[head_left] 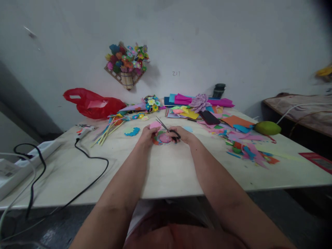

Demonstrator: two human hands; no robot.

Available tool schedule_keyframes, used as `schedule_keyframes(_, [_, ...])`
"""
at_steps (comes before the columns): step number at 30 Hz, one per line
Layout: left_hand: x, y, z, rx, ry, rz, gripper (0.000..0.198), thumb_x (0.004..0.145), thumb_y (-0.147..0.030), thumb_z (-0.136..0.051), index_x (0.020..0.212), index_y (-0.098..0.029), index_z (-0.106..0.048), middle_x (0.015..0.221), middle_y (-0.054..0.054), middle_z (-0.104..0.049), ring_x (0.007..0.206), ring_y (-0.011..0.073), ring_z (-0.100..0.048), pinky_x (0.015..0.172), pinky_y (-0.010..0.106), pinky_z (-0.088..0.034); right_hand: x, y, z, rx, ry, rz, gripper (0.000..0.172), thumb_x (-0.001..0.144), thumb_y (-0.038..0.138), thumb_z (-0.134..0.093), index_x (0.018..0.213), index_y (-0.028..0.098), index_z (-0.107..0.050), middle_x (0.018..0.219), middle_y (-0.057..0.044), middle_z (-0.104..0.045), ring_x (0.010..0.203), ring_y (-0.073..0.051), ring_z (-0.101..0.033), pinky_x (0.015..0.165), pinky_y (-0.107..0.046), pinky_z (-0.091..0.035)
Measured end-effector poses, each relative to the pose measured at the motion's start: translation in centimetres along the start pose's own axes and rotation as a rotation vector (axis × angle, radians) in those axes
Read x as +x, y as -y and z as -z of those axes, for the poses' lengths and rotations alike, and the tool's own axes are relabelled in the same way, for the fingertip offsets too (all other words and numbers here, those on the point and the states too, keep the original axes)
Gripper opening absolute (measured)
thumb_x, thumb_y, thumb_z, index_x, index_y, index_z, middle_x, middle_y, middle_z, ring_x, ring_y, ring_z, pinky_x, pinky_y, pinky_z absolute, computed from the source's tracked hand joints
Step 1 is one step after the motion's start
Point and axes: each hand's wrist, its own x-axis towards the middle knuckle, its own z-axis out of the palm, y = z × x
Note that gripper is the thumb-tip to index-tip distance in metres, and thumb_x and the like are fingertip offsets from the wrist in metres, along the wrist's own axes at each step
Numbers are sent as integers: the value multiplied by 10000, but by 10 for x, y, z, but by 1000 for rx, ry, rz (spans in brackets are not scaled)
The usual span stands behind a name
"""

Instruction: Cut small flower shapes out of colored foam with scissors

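The fingers of the left hand pinch a flat pink piece, smooth and matt, while those of the right hand are curled round the black looped handles of the scissors, whose slim metal blades point away and to the left, their tips close beside that piece. Between the hands, on the pale, smooth table, lie round cutouts, a pink disc uppermost with orange and green edges around it. Left of them sits a scalloped blue cutout, then thin straight stems fanned out, and a white glue gun with a black cord. To the right spread ragged scraps, mostly pink, and an oval green fruit. Farther back are a crinkled, glossy red bag, a many-petalled mauve flower and flat coloured sheets.
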Motion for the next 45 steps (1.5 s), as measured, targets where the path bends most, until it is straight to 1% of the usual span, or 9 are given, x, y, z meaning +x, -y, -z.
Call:
schedule_keyframes(3, [1,0,0,-3,-6,5,305,479,-168,-768,628,-154,-502,478,-48,-463,383,36,-400,379,186,-301,-1,1,0,25,17,-6,227,719,321,-648,813,134,-559,545,6,-586,398,-80,-520,300,-161,-272])
schedule_keyframes(6, [2,1,1,-2,-2,-3,311,464,-195,-784,629,-150,-524,495,-39,-476,393,37,-402,377,186,-320,-1,1,0,28,28,0,219,721,319,-646,797,136,-553,540,7,-588,398,-85,-526,300,-166,-267])
schedule_keyframes(14, [3,3,3,-6,-11,-6,324,443,-240,-814,639,-131,-581,559,1,-534,477,70,-484,446,198,-412,-1,-1,1,-4,44,10,212,741,332,-632,773,142,-541,514,15,-584,385,-75,-509,322,-164,-285])
schedule_keyframes(20, [2,3,2,8,1,-13,330,451,-262,-826,579,-130,-553,515,-5,-502,446,58,-453,418,190,-390,0,-1,0,-3,39,17,235,739,353,-637,771,141,-541,529,10,-584,386,-72,-506,317,-168,-280])
schedule_keyframes(27, [4,4,2,0,-18,-16,353,439,-256,-826,601,-125,-541,518,-9,-519,439,57,-457,424,191,-385,0,1,-3,-18,17,30,220,739,344,-627,741,142,-541,518,22,-575,363,-59,-479,311,-161,-279])
schedule_keyframes(35, [4,3,1,-23,-58,0,334,440,-235,-827,634,-114,-584,564,16,-570,455,70,-489,439,200,-401,3,0,-6,-44,25,43,286,749,403,-617,683,139,-532,521,8,-578,368,-61,-483,310,-167,-275])
schedule_keyframes(39, [5,4,1,-67,-90,-9,327,425,-195,-825,655,-113,-608,562,7,-573,482,82,-520,479,208,-437,3,1,-8,-57,3,57,300,761,413,-605,672,136,-530,487,14,-558,349,-55,-451,313,-167,-270])
schedule_keyframes(42, [5,4,1,-92,-81,-5,312,453,-181,-815,689,-108,-625,598,29,-611,523,98,-561,534,217,-468,2,2,-10,-62,-17,54,304,769,410,-598,663,135,-525,465,18,-544,336,-46,-420,314,-164,-260])
schedule_keyframes(45, [5,3,0,-129,-79,3,284,489,-153,-796,714,-118,-626,652,52,-648,585,123,-604,605,242,-496,2,3,-12,-50,-37,34,295,767,406,-604,674,138,-524,468,20,-543,342,-48,-428,314,-163,-260])
